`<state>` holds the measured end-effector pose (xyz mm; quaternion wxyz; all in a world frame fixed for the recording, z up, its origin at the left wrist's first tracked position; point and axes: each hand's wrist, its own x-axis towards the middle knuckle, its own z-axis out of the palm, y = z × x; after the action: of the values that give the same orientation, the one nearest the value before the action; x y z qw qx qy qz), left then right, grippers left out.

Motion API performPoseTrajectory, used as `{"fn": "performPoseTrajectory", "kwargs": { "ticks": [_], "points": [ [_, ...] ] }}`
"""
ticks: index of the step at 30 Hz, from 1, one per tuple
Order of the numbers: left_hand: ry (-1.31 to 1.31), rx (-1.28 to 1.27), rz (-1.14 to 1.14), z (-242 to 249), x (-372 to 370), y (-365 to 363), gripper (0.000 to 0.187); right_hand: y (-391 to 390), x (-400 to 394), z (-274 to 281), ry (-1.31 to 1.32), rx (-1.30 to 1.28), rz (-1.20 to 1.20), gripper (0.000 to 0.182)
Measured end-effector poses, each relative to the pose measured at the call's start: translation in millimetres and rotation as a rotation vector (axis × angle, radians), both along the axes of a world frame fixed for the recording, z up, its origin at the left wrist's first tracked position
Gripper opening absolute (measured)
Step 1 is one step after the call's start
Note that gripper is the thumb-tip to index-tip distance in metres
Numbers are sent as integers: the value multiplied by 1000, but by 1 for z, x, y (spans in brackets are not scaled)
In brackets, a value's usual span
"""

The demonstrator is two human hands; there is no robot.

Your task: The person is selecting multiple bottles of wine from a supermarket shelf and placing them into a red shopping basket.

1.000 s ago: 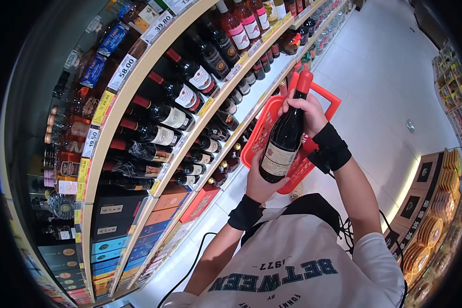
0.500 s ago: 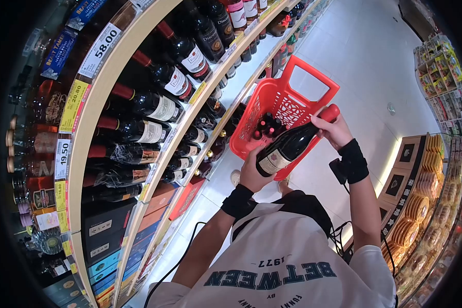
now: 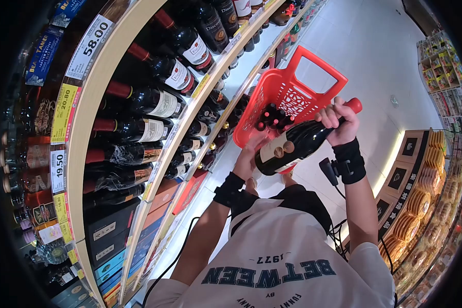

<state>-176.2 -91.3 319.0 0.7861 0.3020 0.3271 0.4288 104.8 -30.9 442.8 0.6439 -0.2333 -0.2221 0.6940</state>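
Note:
A dark wine bottle with a red cap [image 3: 292,147] lies slanted across the front of my body. My right hand [image 3: 340,120] is wrapped round its neck, just below the cap. Beside the lower end of the bottle is my left hand [image 3: 248,156], its fingers partly hidden behind the bottle, so its grip cannot be made out. The bottle's label, with two round marks, faces up. Beyond it stands a red plastic basket [image 3: 254,105] with its handle raised, holding several small dark bottles with red caps [image 3: 273,119].
Curved shelves [image 3: 95,102] with wine bottles and price tags rise on the left, with boxes [image 3: 108,231] lower down. Packaged snacks [image 3: 418,205] fill a display on the right. A cable hangs near my right forearm. White floor tiles [image 3: 364,61] lie beyond the basket.
The held bottle has turned about its length, showing a different label side. My right hand's fingers have wrapped over its neck. My left hand has shifted toward the basket behind the bottle's base.

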Motion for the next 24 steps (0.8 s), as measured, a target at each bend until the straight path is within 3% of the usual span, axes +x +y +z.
{"fn": "performPoseTrajectory", "kwargs": {
  "ticks": [4,7,8,11,16,24],
  "points": [
    [-385,-212,-407,30,-10,4,99,13,3,17,240,132,173,24],
    [-35,-25,-269,47,3,-8,114,30,7,18,176,86,133,22],
    [92,109,-239,54,8,-4,115,36,1,19,18,-65,21,21],
    [189,299,-148,66,16,-2,109,49,2,21,-247,-295,74,29],
    [489,376,-81,61,19,-13,95,49,3,2,-370,-401,108,38],
    [511,376,25,48,27,-26,102,51,4,-13,-364,-405,180,26]
  ]
}}
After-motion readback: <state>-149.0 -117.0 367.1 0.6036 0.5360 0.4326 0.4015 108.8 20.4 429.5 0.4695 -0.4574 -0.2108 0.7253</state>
